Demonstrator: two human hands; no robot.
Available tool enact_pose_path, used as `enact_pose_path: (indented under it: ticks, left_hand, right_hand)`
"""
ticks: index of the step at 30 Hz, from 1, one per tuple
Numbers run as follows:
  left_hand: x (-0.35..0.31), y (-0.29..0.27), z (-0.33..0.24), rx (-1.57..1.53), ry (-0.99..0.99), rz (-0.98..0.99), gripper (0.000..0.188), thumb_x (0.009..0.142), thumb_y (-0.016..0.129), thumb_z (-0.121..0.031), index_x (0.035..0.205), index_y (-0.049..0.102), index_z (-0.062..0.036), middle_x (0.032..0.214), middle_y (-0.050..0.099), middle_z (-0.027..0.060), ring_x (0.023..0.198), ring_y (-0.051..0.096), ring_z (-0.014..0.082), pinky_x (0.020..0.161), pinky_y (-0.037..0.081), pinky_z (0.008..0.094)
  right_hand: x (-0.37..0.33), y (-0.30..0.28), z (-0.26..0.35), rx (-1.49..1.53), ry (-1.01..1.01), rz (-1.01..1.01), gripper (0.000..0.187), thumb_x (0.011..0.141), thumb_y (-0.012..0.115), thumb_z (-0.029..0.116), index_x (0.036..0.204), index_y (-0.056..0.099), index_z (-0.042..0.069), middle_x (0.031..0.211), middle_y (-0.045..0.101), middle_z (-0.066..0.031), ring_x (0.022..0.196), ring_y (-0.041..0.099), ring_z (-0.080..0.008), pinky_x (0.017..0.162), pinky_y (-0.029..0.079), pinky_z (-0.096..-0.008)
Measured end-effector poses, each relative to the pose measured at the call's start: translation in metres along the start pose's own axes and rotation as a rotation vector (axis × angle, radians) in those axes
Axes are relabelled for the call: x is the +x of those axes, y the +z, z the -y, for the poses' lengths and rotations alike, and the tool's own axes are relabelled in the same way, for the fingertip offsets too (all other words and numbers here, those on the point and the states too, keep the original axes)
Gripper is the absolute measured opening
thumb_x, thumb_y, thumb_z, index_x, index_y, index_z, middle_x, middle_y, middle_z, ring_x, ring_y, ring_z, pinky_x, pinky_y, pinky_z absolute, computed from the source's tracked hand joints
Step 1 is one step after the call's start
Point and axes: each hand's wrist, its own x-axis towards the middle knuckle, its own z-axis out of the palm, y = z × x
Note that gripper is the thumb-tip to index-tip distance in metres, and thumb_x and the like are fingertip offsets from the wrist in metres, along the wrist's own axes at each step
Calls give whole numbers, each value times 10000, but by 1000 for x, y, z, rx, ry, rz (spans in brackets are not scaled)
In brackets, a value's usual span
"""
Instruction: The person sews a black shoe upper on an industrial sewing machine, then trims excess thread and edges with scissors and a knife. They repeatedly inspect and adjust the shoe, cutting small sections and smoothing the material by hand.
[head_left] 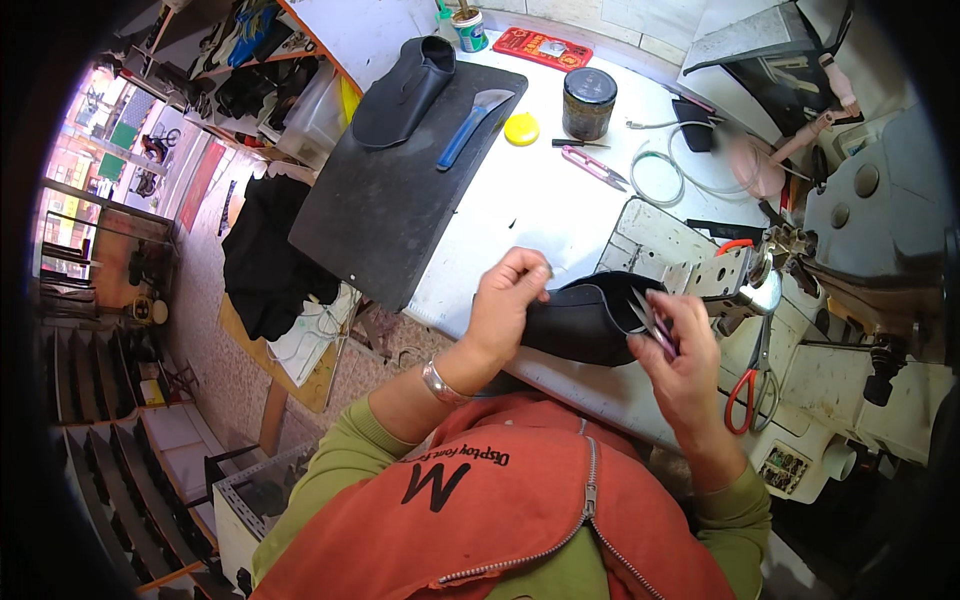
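A black leather shoe upper (pixel 580 322) lies at the table's front edge, its opening facing up and to the right. At its left end my left hand (pixel 508 300) is closed, thumb and forefinger pinched together. A faint pale line, perhaps thread, shows by those fingertips, but what they hold is too small to make out. My right hand (pixel 688 350) grips small thread snips (pixel 652 322) with a purplish handle. Their silver blades point up and left over the upper's opening. Part of the handle is hidden in my palm.
A sewing machine (pixel 745 275) stands right of the upper, with red-handled scissors (pixel 742 400) beside it. A black mat (pixel 400 215) carries another black upper (pixel 405 95) and a blue-handled knife (pixel 470 132). Behind lie a yellow lid (pixel 521 129), dark jar (pixel 589 105) and pink snips (pixel 592 165).
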Motion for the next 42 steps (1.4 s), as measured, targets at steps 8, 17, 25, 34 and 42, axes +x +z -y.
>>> enact_pose_path:
  ticks: [8, 17, 25, 34, 42]
  left_hand:
    - [29, -44, -36, 1078, 647, -410, 180, 778, 717, -82, 911, 606, -30, 1047, 568, 86, 967, 545, 224, 854, 447, 356]
    - [15, 4, -39, 743, 329, 630, 204, 849, 667, -131, 1027, 602, -56, 1020, 562, 67, 986, 519, 215, 873, 418, 326]
    - [-7, 13, -54, -99, -520, 452, 177, 874, 652, -51, 1017, 551, -79, 895, 583, -6, 657, 495, 11, 488, 326, 130]
    - [-26, 23, -60, -137, -428, 206, 294, 813, 660, 27, 1058, 530, -71, 932, 607, 39, 653, 519, 18, 452, 333, 125]
    - [-36, 28, -67, -147, -346, 178, 315, 800, 661, 32, 1066, 521, -65, 908, 628, 60, 634, 518, 30, 457, 338, 132]
  right_hand:
    - [-19, 24, -23, -26, 4, -72, 527, 807, 677, -42, 1304, 518, 28, 1112, 659, -105, 840, 607, -97, 696, 517, -249]
    - [-4, 18, -31, 404, 84, 66, 360, 859, 611, -50, 1204, 558, 38, 888, 641, -55, 777, 588, -106, 710, 485, -237]
    - [1, 13, -30, 461, -18, -3, 340, 851, 663, 7, 1177, 565, 15, 966, 607, -73, 868, 595, -125, 707, 495, -244]
    - [-13, 15, -3, -323, -369, -161, 264, 847, 671, 252, 1030, 603, 75, 715, 525, -57, 583, 524, -238, 506, 403, -347]
    - [-15, 19, 0, -351, -425, -179, 247, 844, 663, 235, 1035, 598, 91, 698, 500, -43, 554, 489, -231, 484, 373, -360]
